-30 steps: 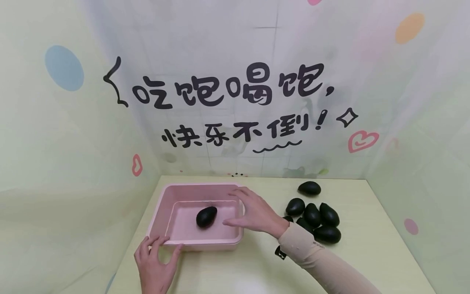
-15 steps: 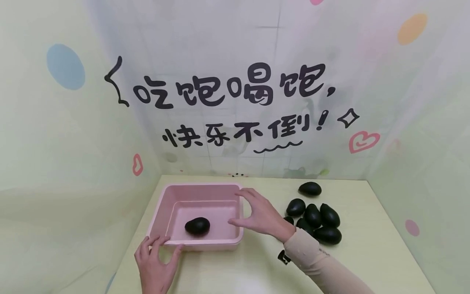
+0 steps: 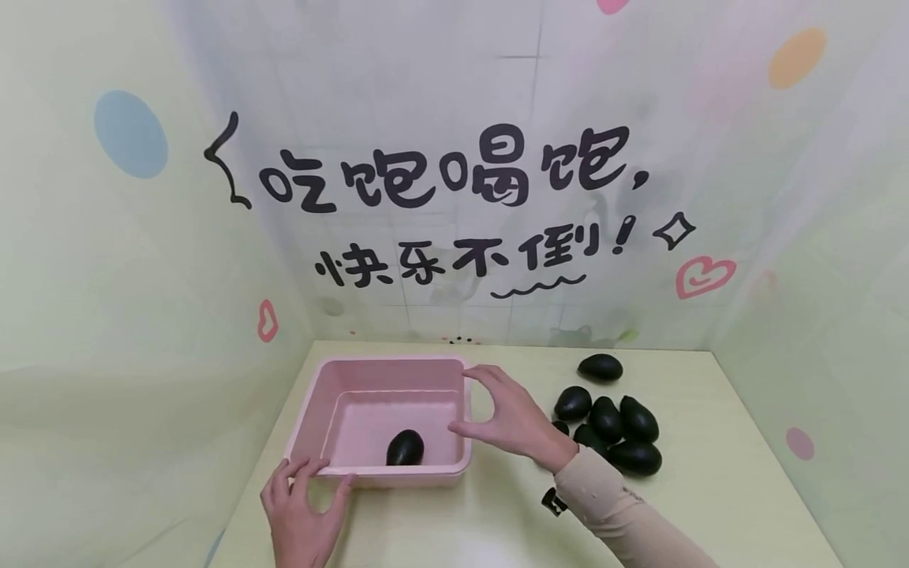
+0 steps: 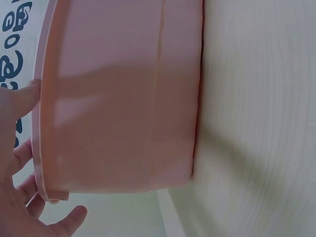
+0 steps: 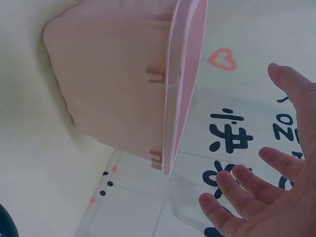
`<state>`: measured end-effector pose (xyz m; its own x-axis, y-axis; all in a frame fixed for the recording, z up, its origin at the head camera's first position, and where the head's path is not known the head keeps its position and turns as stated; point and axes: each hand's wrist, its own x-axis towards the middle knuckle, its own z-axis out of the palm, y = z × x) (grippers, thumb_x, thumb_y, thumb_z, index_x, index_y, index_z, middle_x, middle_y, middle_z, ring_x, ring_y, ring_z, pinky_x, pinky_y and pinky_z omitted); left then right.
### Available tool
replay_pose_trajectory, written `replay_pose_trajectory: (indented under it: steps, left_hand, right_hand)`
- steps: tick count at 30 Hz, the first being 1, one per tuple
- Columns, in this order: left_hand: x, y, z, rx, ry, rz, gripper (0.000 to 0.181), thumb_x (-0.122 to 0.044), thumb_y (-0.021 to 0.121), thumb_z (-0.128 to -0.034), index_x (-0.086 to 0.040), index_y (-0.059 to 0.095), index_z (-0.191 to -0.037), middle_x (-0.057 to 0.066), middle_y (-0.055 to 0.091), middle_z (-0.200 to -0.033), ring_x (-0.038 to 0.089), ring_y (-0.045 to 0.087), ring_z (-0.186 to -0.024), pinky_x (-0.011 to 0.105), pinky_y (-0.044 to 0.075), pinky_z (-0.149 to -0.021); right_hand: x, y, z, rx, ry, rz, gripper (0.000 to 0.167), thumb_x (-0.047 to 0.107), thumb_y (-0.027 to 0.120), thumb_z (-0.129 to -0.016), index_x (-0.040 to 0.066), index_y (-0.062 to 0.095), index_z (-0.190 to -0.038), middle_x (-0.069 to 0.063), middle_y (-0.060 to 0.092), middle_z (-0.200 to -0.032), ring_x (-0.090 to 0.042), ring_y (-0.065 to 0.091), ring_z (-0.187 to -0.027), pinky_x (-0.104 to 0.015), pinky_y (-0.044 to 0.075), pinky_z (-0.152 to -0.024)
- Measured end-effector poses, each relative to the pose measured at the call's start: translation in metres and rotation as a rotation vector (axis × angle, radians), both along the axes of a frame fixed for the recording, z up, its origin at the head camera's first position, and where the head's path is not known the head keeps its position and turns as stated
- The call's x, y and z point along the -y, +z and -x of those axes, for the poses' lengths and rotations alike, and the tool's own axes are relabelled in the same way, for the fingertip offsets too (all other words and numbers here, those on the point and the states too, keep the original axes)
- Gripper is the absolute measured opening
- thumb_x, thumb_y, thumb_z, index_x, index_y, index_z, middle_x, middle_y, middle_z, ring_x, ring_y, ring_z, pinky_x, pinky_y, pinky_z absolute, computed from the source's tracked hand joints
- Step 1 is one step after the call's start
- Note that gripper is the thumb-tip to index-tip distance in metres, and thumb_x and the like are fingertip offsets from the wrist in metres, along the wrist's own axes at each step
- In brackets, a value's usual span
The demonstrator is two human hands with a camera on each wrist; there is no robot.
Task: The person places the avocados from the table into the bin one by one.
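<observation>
One dark fruit (image 3: pixel 405 449) lies in a pink bin (image 3: pixel 390 373); left hand (image 3: pixel 304 513) touches its near-left corner, right hand (image 3: pixel 518 420) hovers at right, both with fingers apart.

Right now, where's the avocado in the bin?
In the head view, the avocado is inside the pink bin by its near wall, right of the left hand.

Head view: the front rim of the pink bin (image 3: pixel 392 471) conceals the lower part of the dark pear-shaped object (image 3: pixel 405 447) inside, the wrist of the right hand (image 3: pixel 510 415) covers much of one neighbouring piece (image 3: pixel 560 427), and the bottom edge truncates the left hand (image 3: pixel 304 505) and right sleeve (image 3: pixel 628 509). The black item (image 3: pixel 553 502) beside the cuff is too small to identify. Right wrist view: the left edge crops a dark form (image 5: pixel 7 223).
</observation>
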<state>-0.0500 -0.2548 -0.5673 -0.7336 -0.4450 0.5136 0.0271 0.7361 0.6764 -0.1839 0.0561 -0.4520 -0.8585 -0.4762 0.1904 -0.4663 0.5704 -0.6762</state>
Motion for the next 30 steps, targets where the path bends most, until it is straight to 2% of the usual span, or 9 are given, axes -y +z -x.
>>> replay_pose_trajectory:
  steps: [6, 12, 20, 30]
  left_hand:
    - [0.003, 0.002, 0.001, 0.022, -0.004, 0.007, 0.045, -0.017, 0.094, -0.0728, -0.003, 0.071, -0.109, 0.023, 0.056, -0.128, 0.052, 0.036, -0.140, 0.073, 0.035, -0.108]
    - [0.001, 0.005, 0.000, 0.058, 0.008, -0.010, 0.044, -0.018, 0.094, -0.0740, -0.004, 0.071, -0.109, 0.021, 0.055, -0.130, 0.052, 0.035, -0.142, 0.075, 0.036, -0.107]
    - [-0.002, 0.001, -0.001, 0.028, 0.015, -0.008, 0.044, -0.017, 0.094, -0.0727, -0.003, 0.071, -0.107, 0.022, 0.056, -0.127, 0.053, 0.036, -0.139, 0.070, 0.036, -0.105]
    - [0.000, -0.003, 0.001, 0.031, 0.014, -0.006, 0.045, -0.019, 0.094, -0.0721, -0.005, 0.071, -0.108, 0.022, 0.055, -0.129, 0.052, 0.036, -0.141, 0.073, 0.036, -0.106]
  right_hand:
    - [-0.004, -0.005, 0.001, -0.007, -0.027, 0.013, 0.085, 0.051, 0.088, -0.083, 0.012, 0.057, -0.152, -0.006, 0.057, -0.154, -0.028, 0.057, -0.142, -0.053, 0.052, -0.116]
    - [-0.006, -0.010, 0.002, -0.005, -0.034, 0.023, 0.084, 0.052, 0.087, -0.084, 0.013, 0.057, -0.151, -0.006, 0.058, -0.153, -0.028, 0.057, -0.142, -0.053, 0.052, -0.116]
    - [-0.010, -0.015, 0.001, 0.008, -0.064, 0.013, 0.081, 0.048, 0.089, -0.083, 0.014, 0.058, -0.150, -0.006, 0.058, -0.153, -0.028, 0.057, -0.142, -0.052, 0.052, -0.116]
    - [-0.019, -0.023, 0.001, 0.029, -0.104, -0.015, 0.084, 0.055, 0.087, -0.083, 0.016, 0.057, -0.151, -0.007, 0.056, -0.156, -0.030, 0.057, -0.142, -0.054, 0.053, -0.114]
